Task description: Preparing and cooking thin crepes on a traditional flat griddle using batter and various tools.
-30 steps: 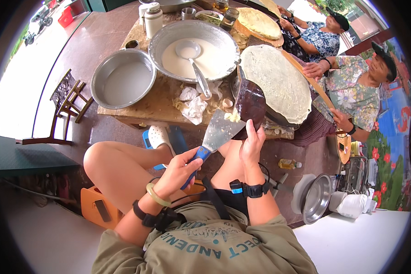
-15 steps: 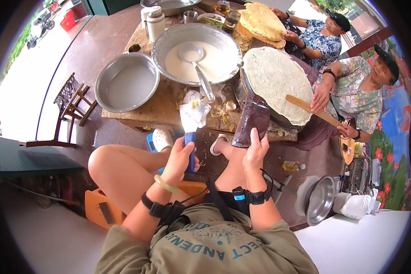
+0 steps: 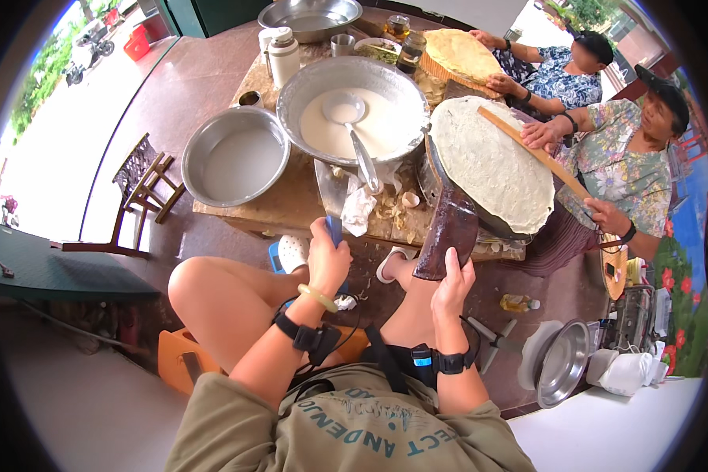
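My left hand (image 3: 328,256) is closed around the blue handle of a scraper (image 3: 330,185), its flat metal blade lying over the near table edge. Beside the blade is a crumpled white wad (image 3: 359,211), perhaps paper. My right hand (image 3: 451,293) grips the lower edge of a dark brown, shiny panel (image 3: 448,236) that slopes down from a round griddle. Pale batter (image 3: 492,161) covers the griddle in a wide round sheet. A co-worker's hands hold a long wooden stick (image 3: 535,149) across that sheet.
A big basin of batter (image 3: 287,90) with a ladle (image 3: 358,145) stands on the wooden table (image 3: 307,193). Left of it is a basin of cloudy liquid (image 3: 248,169). Another person holds a stack of yellow flatbreads (image 3: 464,53). An eggshell (image 3: 410,200) lies near the griddle.
My left hand has brought the scraper blade down toward the table, left of the white wad. The co-worker's stick has moved to the far side of the batter sheet. The view has shifted slightly.
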`<state>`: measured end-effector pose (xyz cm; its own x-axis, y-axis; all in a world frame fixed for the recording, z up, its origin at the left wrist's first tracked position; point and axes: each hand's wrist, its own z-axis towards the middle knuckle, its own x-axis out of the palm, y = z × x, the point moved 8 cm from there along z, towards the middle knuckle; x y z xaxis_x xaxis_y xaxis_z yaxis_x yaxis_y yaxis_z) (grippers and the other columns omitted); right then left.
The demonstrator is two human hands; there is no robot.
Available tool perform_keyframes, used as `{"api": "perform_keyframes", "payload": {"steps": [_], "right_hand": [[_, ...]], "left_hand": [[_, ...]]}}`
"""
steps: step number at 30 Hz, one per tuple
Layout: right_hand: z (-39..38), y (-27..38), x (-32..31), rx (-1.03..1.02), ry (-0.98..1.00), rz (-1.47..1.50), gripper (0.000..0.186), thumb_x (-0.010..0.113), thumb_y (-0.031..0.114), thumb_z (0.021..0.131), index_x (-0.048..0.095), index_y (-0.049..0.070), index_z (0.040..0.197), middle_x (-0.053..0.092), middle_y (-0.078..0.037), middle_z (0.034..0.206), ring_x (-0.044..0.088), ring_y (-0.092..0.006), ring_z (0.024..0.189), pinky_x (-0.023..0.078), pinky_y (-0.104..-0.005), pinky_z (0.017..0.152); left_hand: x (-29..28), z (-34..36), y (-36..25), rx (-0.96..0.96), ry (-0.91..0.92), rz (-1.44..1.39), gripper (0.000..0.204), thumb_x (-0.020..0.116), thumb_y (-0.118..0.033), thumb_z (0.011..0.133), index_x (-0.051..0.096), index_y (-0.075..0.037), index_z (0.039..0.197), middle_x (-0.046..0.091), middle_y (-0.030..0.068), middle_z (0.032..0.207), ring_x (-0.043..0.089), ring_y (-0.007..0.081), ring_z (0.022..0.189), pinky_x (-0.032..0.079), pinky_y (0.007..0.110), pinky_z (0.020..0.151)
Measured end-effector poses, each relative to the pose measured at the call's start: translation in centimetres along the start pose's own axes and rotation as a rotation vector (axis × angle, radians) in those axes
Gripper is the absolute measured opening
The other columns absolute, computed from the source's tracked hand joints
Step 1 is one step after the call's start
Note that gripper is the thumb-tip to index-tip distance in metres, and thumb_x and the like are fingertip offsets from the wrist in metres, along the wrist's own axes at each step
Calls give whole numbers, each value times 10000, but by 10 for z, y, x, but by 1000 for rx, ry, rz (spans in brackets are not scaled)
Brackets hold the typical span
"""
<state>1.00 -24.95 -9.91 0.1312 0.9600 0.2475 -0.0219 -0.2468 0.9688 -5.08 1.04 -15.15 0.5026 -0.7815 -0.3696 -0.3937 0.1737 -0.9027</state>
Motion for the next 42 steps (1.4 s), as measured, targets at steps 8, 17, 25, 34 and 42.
{"api": "perform_keyframes", "payload": {"steps": [8,17,25,34,42], "right_hand": [[2,-4,-7,-26,-3,-7,209,546,158,928,586,-35,998,604,-30,927,528,-86,807,426,-247,751],[10,-13,-29,-13,21,-235,236,581,177,888,596,-54,931,618,-70,836,546,-123,736,444,-280,691],[11,12,30,146,273,-757,305,627,143,823,543,-49,1045,615,-94,890,547,-140,824,442,-282,760],[77,-90,54,227,472,-366,373,662,145,740,592,-36,1058,649,-100,903,599,-174,783,461,-302,733],[95,-117,56,283,463,-488,349,648,131,717,615,-49,1015,662,-134,859,619,-214,761,466,-326,713]], "left_hand": [[-3,-44,-42,445,-121,984,533,533,-38,790,450,-183,1297,492,133,906,493,336,890,484,424,662],[11,-36,-19,372,-69,1150,533,514,-61,821,444,-262,1310,483,188,1090,492,369,1004,498,442,707],[-12,-49,-30,368,-83,1119,544,559,-43,773,485,-247,1272,446,166,1108,479,345,997,470,429,722],[-13,-47,-23,374,-6,1085,657,643,7,657,475,-237,1243,445,183,1184,469,341,1039,448,444,756],[-29,-46,-15,366,0,915,519,556,-6,750,525,-257,1204,497,106,1023,493,318,960,429,429,741]]}}
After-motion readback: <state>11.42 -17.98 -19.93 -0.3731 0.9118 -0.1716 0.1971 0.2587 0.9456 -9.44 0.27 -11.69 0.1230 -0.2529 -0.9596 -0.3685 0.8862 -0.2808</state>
